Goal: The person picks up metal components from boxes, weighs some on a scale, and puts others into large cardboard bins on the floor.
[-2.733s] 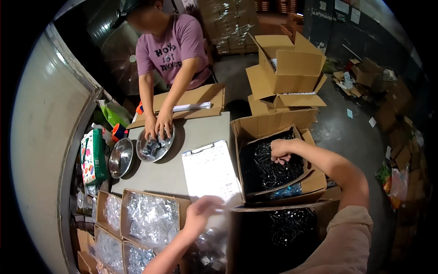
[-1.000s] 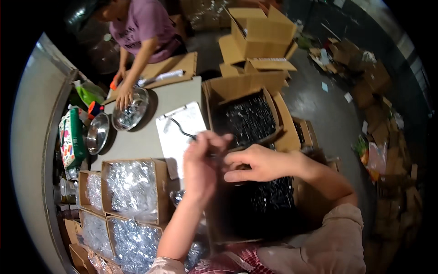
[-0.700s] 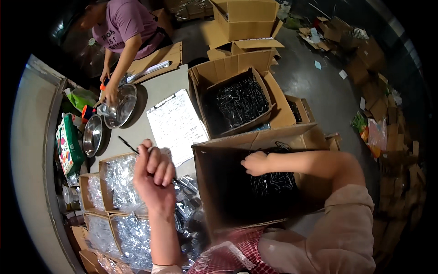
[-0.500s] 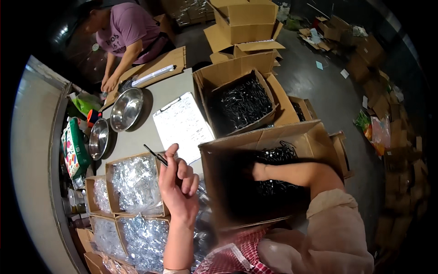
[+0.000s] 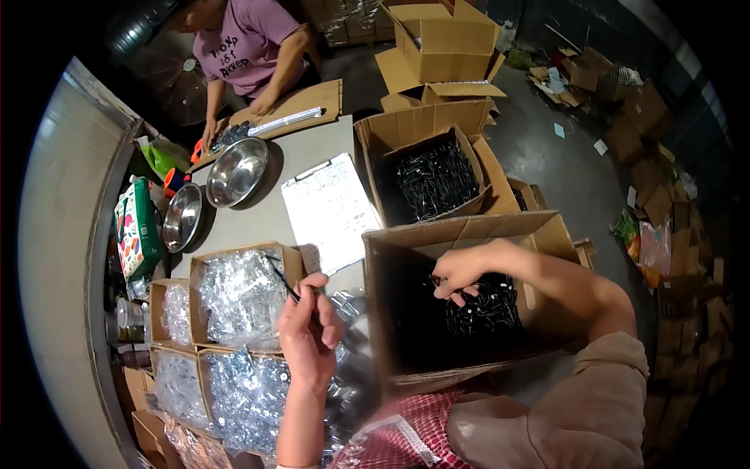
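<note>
Jutting up from pinched left grip [image 5: 308,332], black rod [image 5: 281,278] (right grip [image 5: 461,270] curled, hold unclear)

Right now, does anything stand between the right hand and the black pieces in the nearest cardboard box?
Nothing visible does. The right hand is over the black pieces; the cardboard box is open on top, its walls around them, not between. Whether it touches them, I cannot tell.

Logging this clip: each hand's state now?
Left hand: pinching a thin black piece.
Right hand: partly curled, in a cardboard box; any hold cannot be told.
</note>
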The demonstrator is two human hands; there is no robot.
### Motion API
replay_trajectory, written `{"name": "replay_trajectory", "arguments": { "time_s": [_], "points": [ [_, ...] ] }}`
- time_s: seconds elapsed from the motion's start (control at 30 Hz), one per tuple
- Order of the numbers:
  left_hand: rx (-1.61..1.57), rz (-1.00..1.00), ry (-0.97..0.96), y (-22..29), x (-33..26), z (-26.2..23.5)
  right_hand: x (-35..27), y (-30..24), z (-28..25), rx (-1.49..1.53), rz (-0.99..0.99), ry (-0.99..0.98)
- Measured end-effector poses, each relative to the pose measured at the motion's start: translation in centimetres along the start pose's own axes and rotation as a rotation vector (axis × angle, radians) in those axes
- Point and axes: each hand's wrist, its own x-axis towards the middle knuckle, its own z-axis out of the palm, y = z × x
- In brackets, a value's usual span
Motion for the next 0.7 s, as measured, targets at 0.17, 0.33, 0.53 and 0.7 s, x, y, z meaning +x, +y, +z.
{"name": "replay_trajectory", "arguments": {
  "time_s": [0.17, 0.33, 0.53, 0.7],
  "points": [
    [0.117, -0.030, 0.031, 0.2, -1.4, 2.8, -7.1, -7.1, -0.6, 0.633, -0.348, 0.180],
    [0.012, -0.119, -0.243, -1.6, -0.9, 2.5, -2.4, -13.9, 0.8, 0.684, -0.576, 0.603],
    [-0.121, -0.253, -0.270, 1.5, 3.9, -0.2, 5.2, -17.9, -1.9, -0.672, -0.498, 1.373],
    [-0.305, -0.252, -0.142, 4.7, 14.1, -5.8, 1.9, -15.5, -4.9, -0.322, -0.645, 0.944]
  ]
}}
